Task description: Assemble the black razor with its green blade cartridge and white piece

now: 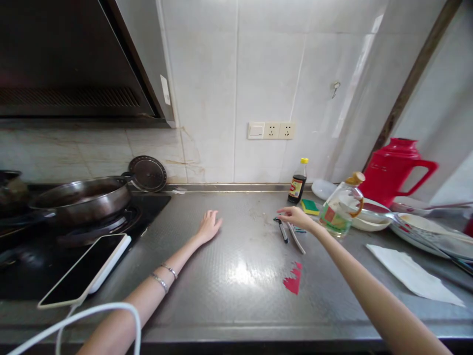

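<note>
My left hand rests on the steel counter with its fingers apart and nothing in it. Farther right, my right hand is over a small group of slim items, its fingers pressed together; what they hold, if anything, is too small to make out. Below it lie a dark pen and a pale curved strip. Some small bluish items show beside the wrist. A torn red piece lies nearer the front. Behind the right hand are a green and yellow sponge and a dark sauce bottle.
On the left, a pan sits on the black stove, with a phone and white cable in front. At right stand a glass jug, red thermos, stacked dishes and a white napkin.
</note>
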Demonstrator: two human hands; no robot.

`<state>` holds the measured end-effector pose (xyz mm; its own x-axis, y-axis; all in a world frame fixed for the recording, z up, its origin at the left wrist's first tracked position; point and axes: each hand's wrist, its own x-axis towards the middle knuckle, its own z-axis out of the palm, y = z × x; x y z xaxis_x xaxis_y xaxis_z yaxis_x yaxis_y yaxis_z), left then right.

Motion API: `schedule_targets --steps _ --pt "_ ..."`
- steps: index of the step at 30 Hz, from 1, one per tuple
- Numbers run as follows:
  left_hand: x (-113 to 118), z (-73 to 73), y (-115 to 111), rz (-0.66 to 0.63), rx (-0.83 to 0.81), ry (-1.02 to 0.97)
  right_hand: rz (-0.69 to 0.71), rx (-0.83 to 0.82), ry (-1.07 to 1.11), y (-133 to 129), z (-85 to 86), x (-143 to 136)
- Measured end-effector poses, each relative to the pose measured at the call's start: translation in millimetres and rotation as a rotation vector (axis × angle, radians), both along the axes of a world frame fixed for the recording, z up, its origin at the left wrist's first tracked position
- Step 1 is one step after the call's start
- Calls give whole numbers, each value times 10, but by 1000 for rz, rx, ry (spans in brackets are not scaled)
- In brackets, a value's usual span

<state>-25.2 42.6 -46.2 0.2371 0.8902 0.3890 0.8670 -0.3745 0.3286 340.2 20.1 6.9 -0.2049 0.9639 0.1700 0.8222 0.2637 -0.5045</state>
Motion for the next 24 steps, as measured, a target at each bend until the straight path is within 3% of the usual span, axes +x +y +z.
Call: schedule_targets --steps 5,10,16,21,24 --pt "29 18 -75 8 27 90 -2 118 37 -85 -135 -622" --pt "54 43 -110 6 23 127 -53 136 -121 -263 -247 -1015" --pt "47 32 -92 7 -51 155 -120 31 -370 -359 -285 -1125" --pt "9 25 -89 -12 -96 203 -32 35 -324 -382 -325 -1061" --pt "-8 12 -89 -19 -117 229 -3 124 -256 -379 -369 -1038"
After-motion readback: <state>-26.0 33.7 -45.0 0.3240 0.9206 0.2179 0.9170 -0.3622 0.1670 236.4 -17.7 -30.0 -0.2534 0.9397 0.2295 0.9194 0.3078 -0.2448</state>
